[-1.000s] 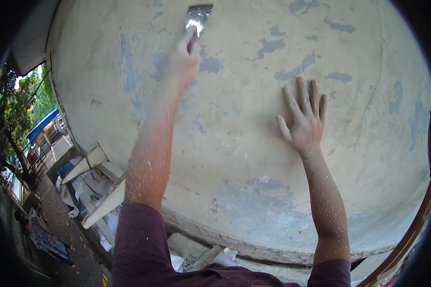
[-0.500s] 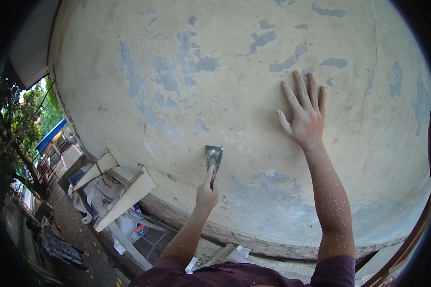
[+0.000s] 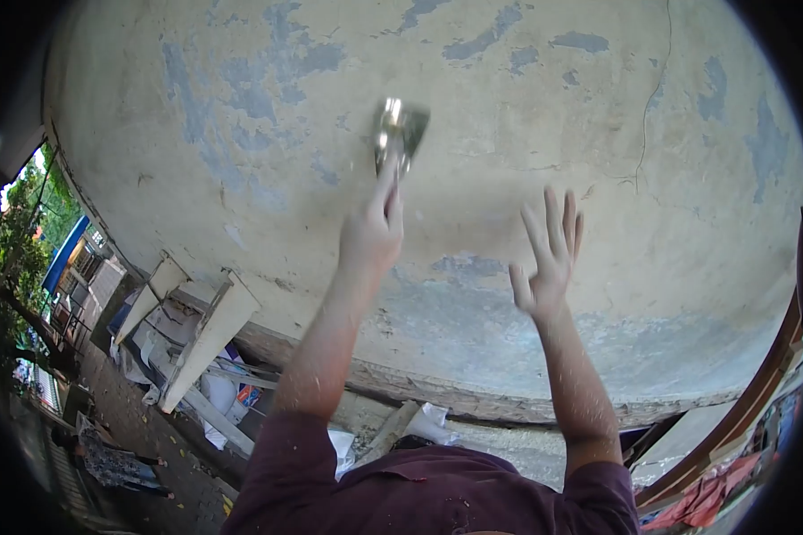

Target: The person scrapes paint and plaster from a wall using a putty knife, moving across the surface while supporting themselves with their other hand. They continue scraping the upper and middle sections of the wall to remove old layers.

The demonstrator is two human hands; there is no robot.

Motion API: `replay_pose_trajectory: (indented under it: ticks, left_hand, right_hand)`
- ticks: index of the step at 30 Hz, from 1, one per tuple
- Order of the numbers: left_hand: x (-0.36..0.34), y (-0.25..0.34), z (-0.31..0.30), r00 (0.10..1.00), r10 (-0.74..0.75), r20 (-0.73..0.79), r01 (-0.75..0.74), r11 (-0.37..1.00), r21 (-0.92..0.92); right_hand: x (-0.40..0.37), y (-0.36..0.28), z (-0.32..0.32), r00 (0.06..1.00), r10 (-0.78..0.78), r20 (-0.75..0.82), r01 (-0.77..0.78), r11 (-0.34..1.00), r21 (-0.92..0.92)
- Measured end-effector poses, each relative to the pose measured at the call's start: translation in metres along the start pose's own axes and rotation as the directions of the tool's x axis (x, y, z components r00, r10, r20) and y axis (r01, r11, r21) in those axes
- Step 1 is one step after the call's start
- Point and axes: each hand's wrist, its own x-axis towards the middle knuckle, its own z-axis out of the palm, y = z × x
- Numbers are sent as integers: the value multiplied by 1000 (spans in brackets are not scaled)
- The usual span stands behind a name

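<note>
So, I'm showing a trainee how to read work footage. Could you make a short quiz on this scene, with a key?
1. Which hand holds the flat metal scraper: A) left, B) right, C) both?
2. True or false: the bare right hand is clenched into a fist.
3. Fill in: the irregular patches on the cream-coloured wall are ____.

Key: 1. A, the bare left hand. 2. False; its fingers are spread. 3. Grey.
</note>
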Motion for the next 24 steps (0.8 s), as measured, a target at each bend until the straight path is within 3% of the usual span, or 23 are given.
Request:
replay_pose_trajectory:
  ticks: [2, 4, 6, 8, 11, 13, 16, 17, 18, 19, 22, 23, 24]
  left_hand:
    - [-65, -26, 26, 998, -43, 51, 40, 998, 43]
    - [-74, -21, 36, 995, -86, 58, 83, 995, 57]
    - [-41, 4, 33, 996, -55, -64, 52, 997, -49]
    - [26, 33, 14, 981, 42, -188, -47, 999, -21]
    - [90, 81, -18, 988, -4, -155, -12, 995, -101]
    - [100, 85, -16, 967, 55, -247, -72, 995, -61]
    - [38, 62, 18, 990, -61, -131, 49, 994, -97]
    - [4, 38, 41, 988, -2, -157, -1, 1000, -19]
    - [-39, 25, 55, 989, -145, -24, 143, 986, -85]
    - [-89, -7, 81, 996, -75, -52, 76, 997, 19]
    - [-196, -37, 124, 958, -220, 182, 212, 975, 63]
    - [-191, -30, 131, 954, -228, 194, 219, 974, 64]
    - [-170, -20, 139, 993, -110, 39, 111, 993, -27]
  right_hand:
    - [-60, -1, -21, 990, 103, 97, -104, 995, 0]
    - [-113, 0, -33, 961, 220, 170, -223, 975, -1]
    - [-141, 5, -41, 941, 262, 212, -269, 963, 4]
    - [-152, 7, -46, 912, 327, 246, -332, 943, -20]
    - [-148, 17, -53, 907, 333, 257, -337, 941, -27]
    - [-147, 26, -57, 903, 348, 254, -351, 936, -35]
    - [-156, 39, -69, 880, 382, 280, -380, 923, -64]
    - [-162, 44, -74, 881, 375, 289, -369, 926, -75]
    - [-168, 47, -79, 882, 367, 296, -358, 930, -86]
    - [-174, 49, -85, 873, 380, 304, -367, 925, -103]
    - [-196, 51, -100, 842, 443, 308, -433, 895, -105]
    - [-202, 51, -101, 833, 451, 321, -440, 891, -109]
    - [-203, 51, -103, 826, 454, 333, -441, 890, -117]
